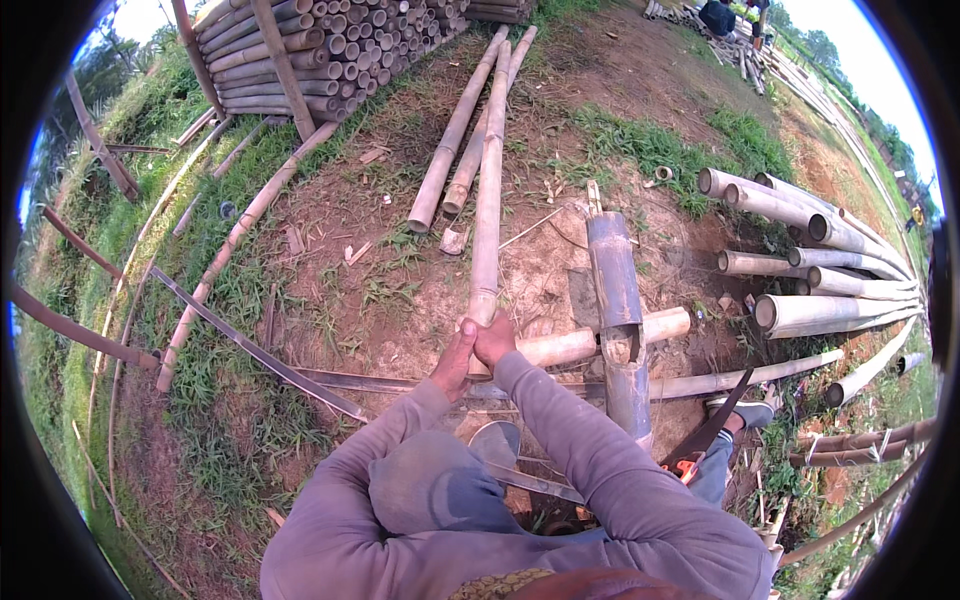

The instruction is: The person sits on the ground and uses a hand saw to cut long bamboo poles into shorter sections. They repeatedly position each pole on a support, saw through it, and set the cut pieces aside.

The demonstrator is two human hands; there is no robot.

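Observation:
A long pale bamboo pole (489, 190) stretches away from me, its near end between my hands. My right hand (495, 340) is closed around it close to that end. On the pole's left side, a little nearer to me, my left hand (455, 362) grips it too. Right of my hands, a thick grey bamboo piece (611, 265) with a cut-out notch lies across a shorter bamboo length (556, 347). A handsaw (712, 425) with an orange handle leans by my right leg.
Two more bamboo poles (445, 150) lie beside the held one. A stack of bamboo (300, 60) stands at the far left between posts. Several cut poles (800, 310) point in from the right. A split strip (255, 345) lies on the grass at left, and chips (358, 252) litter the soil.

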